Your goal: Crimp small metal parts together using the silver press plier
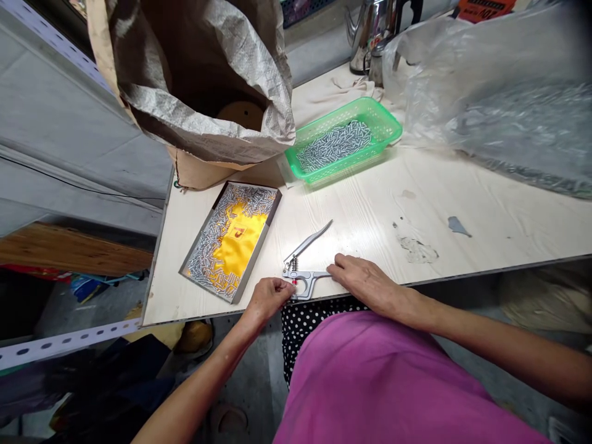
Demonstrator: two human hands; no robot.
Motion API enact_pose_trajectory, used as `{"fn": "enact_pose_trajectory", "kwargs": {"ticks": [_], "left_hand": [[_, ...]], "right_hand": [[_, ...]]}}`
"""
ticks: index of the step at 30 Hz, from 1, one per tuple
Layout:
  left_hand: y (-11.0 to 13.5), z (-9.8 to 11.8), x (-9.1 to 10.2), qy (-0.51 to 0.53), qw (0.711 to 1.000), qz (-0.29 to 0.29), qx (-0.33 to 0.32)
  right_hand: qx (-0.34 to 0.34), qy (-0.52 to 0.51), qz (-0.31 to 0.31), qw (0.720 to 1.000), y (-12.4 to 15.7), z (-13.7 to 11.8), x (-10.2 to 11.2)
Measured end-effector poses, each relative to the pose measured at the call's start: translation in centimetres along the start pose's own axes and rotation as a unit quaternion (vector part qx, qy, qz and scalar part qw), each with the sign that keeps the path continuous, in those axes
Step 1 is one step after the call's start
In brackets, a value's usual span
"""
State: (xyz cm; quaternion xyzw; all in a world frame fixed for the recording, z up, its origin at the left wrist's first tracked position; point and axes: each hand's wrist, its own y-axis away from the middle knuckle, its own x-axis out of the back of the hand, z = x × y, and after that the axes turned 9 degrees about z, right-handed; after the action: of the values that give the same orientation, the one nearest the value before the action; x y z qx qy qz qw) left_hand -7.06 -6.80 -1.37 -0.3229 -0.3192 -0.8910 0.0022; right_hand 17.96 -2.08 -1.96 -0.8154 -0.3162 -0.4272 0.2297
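A grey metal pair of hand press pliers lies at the table's front edge, its upper handle raised and a spring near its jaws. At the jaw end, beside a small red part, my left hand is closed in a pinch; anything between its fingertips is too small to make out. My right hand has its fingers closed on the end of the lower handle. Left of the pliers lies a shallow box with yellow cloth and many small silvery metal pieces.
A green basket of similar silvery pieces stands behind. A large open paper sack is at the back left. Clear plastic bags cover the right rear, near a metal kettle. The table's front edge runs close to my body.
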Motion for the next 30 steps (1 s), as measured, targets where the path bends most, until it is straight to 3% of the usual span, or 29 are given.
{"fn": "enact_pose_trajectory", "kwargs": {"ticks": [4,11,26,28,30], "left_hand": [[0.1,0.0,-0.1,0.010,1.000,0.004,0.002],[0.2,-0.2,-0.4,0.013,0.999,0.037,0.016],[0.1,-0.3,-0.4,0.008,0.999,0.045,0.014],[0.4,-0.2,-0.3,-0.022,0.999,0.041,0.013],[1.1,0.0,-0.3,-0.095,0.993,0.070,-0.027]], "right_hand": [[0.045,0.054,0.053,0.996,-1.5,1.5,0.6],[0.102,0.129,0.012,0.986,-4.8,3.3,0.5],[0.064,0.137,0.006,0.989,-4.8,2.0,0.5],[0.059,0.120,0.010,0.991,-4.5,1.9,0.4],[0.056,0.105,0.010,0.993,-4.3,1.8,0.4]]}}
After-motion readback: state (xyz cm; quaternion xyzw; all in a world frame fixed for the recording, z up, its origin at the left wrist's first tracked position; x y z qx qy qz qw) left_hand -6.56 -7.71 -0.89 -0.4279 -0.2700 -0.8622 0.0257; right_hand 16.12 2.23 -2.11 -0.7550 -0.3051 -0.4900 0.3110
